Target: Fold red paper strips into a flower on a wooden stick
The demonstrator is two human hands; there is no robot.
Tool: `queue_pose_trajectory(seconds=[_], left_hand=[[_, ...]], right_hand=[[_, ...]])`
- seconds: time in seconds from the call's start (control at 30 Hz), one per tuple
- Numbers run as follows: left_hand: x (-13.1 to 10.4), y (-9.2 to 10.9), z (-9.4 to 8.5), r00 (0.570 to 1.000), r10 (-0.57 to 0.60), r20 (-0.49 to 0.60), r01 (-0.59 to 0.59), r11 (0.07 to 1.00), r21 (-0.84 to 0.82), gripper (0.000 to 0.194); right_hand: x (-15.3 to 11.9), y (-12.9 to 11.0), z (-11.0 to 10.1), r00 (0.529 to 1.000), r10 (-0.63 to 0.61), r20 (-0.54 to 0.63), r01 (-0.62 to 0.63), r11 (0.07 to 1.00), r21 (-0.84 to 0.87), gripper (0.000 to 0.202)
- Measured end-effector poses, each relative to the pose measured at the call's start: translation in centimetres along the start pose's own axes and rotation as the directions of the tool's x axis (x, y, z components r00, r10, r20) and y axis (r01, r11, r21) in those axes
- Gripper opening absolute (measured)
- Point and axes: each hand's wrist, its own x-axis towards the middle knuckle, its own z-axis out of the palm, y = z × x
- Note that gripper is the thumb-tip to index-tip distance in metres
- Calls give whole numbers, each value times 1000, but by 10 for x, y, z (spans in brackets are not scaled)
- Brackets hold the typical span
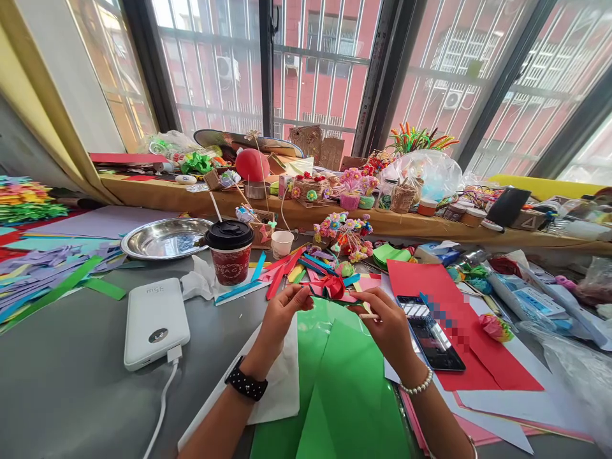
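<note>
Beside the left hand (287, 309), the green paper (358, 389) looks smooth and glossy. Farther left, the plate (160, 242) is metal (mirror-bright).

A grey surface (62, 389) carries a white power bank (155, 312) with its cable (163, 398), a lidded red cup (232, 261) beside crumpled white tissue (199, 280), a metal tray (148, 245), cut paper strips (48, 284) at left, green sheets (356, 395) at front centre, and overlapping red, white and pink sheets (507, 375) at right.
</note>
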Motion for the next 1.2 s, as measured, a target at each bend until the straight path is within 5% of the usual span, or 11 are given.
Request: queue_pose_trajectory(seconds=[0.13, 0.23, 0.3, 0.4, 0.5, 0.6, 0.8, 1.2], left_hand=[[1, -5, -1, 998, 58, -11, -56, 994, 98, 28], [-1, -9, -2, 965, 253, -63, -225, 930, 292, 34], [-5, -9, -2, 891, 454, -13, -398, 793, 461, 37], [-13, -6, -1, 697, 655, 291, -665, 437, 606, 48], [-19, -6, 2, 578, 591, 563, -775, 181, 605, 69], [-20, -11, 5, 538, 566, 624, -775, 42, 630, 47], [-17, -21, 7, 535, 658, 530, -726, 37, 686, 10], [-19, -18, 9, 496, 671, 551, -765, 38, 643, 18]], right_hand=[[-1, -2, 3, 998, -52, -26, 50, 997, -63, 11], [-3, -3, 6, 996, -76, -52, 69, 990, -123, 13], [-3, -4, 6, 995, -73, -67, 61, 982, -177, 15], [-4, -5, 7, 996, -57, -73, 37, 968, -248, 18], [-4, -7, 7, 996, -44, -78, 20, 959, -283, 21], [-4, -10, 9, 997, -30, -76, 9, 962, -273, 23], [-7, -17, 15, 995, -88, -37, 79, 974, -212, 22], [-9, -19, 17, 992, -118, -44, 106, 974, -201, 21]])
